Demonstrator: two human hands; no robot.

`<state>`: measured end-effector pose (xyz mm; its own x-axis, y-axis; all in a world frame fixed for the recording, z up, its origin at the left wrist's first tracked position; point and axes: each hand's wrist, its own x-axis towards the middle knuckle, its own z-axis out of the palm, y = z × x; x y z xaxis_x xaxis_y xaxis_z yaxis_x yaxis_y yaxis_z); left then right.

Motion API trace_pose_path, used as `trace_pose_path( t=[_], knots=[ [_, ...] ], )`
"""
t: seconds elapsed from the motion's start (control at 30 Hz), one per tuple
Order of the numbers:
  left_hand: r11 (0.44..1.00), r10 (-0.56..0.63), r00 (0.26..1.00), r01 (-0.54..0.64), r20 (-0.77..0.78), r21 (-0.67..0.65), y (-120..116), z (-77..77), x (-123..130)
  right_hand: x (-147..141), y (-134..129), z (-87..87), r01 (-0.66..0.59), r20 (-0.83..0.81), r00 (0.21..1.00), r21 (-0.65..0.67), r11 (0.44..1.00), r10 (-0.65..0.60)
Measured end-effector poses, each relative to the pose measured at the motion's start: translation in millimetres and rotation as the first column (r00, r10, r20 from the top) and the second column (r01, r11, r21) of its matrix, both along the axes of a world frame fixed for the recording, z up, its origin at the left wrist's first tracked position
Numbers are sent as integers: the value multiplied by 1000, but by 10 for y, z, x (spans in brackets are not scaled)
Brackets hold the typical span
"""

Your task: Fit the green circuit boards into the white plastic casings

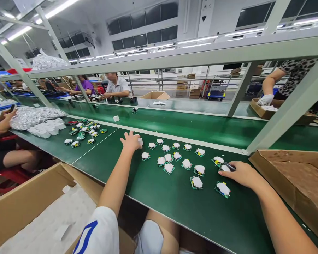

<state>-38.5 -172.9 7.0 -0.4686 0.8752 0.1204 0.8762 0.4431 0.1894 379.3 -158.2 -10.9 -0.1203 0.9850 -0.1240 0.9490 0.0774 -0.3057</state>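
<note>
My left hand [130, 142] reaches over the green bench with some fingers spread. A small white plastic piece [140, 141] shows at its thumb side, apparently held; the grip is partly hidden. On the right, my right hand [240, 173] has its thumb and fingers closed around a small circuit board [225, 168] topped with a white lump. A dark part [230, 166] shows under those fingers; its kind is unclear. Several similar boards lie between my hands, among them a near board [223, 189] and a board [145, 156] close to my left hand.
A pile of boards [81, 132], white plastic covers [47, 127] and a clear bag [37, 116] lie left. An open cardboard box [29, 187] stands front left; a shallow carton [286, 173] sits right. Metal posts [286, 102] rise beside the conveyor [175, 123]. Other people work beyond.
</note>
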Motion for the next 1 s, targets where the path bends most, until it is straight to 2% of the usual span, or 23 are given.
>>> trace_pose_path(
  t=[0.07, 0.1, 0.13, 0.2, 0.27, 0.3, 0.37, 0.47, 0.53, 0.6, 0.67, 0.73, 0.8, 0.87, 0.93, 1.0],
  knots=[
    [1000, -15, 1000, 14, -24, -10, -11, -43, -23, -13, -43, 40, 14, -238, 971, -12, 1000, -16],
    [1000, -29, 999, 29, -35, -4, -11, -65, -17, -29, -70, 61, 24, -408, 912, -50, 998, -43],
    [999, -45, 998, 45, -45, 8, -8, -85, -4, -51, -98, 82, 26, -581, 810, -108, 994, -84],
    [996, -72, 996, 74, -58, 39, -4, -117, 30, -105, -149, 119, -31, -821, 536, -253, 967, -198],
    [993, -94, 994, 98, -52, 73, -10, -139, 63, -161, -181, 140, -141, -906, 304, -348, 927, -294],
    [990, -104, 994, 108, -44, 91, -19, -146, 76, -185, -189, 145, -184, -919, 230, -365, 912, -321],
    [982, -126, 992, 127, -18, 137, -39, -151, 100, -224, -192, 143, -227, -927, 149, -370, 901, -344],
    [960, -172, 984, 158, 44, 230, -50, -116, 164, -266, -188, 132, -215, -935, 95, -355, 910, -342],
    [935, -252, 961, 212, 115, 283, -30, -63, 273, -289, -198, 132, -210, -937, 68, -349, 913, -343],
    [897, -375, 904, 299, 203, 326, -3, -4, 469, -313, -225, 138, -211, -938, 59, -345, 914, -341],
    [844, -498, 820, 385, 282, 373, 10, 33, 750, -339, -263, 149, -213, -942, 66, -336, 917, -329],
    [757, -641, 659, 458, 394, 466, -9, 22, 1077, -366, -303, 164, -206, -949, 84, -314, 927, -303],
    [628, -778, 378, 487, 502, 607, -58, -50, 1384, -394, -338, 176, -177, -960, 99, -274, 945, -260],
    [537, -835, 166, 458, 525, 709, -119, -179, 1610, -419, -366, 178, -130, -972, 107, -224, 966, -210],
    [507, -845, 75, 433, 530, 745, -173, -331, 1730, -445, -393, 168, -105, -981, 125, -161, 981, -148],
    [504, -830, -20, 405, 558, 763, -213, -461, 1764, -475, -420, 148, -132, -983, 160, -116, 984, -94]
  ],
)
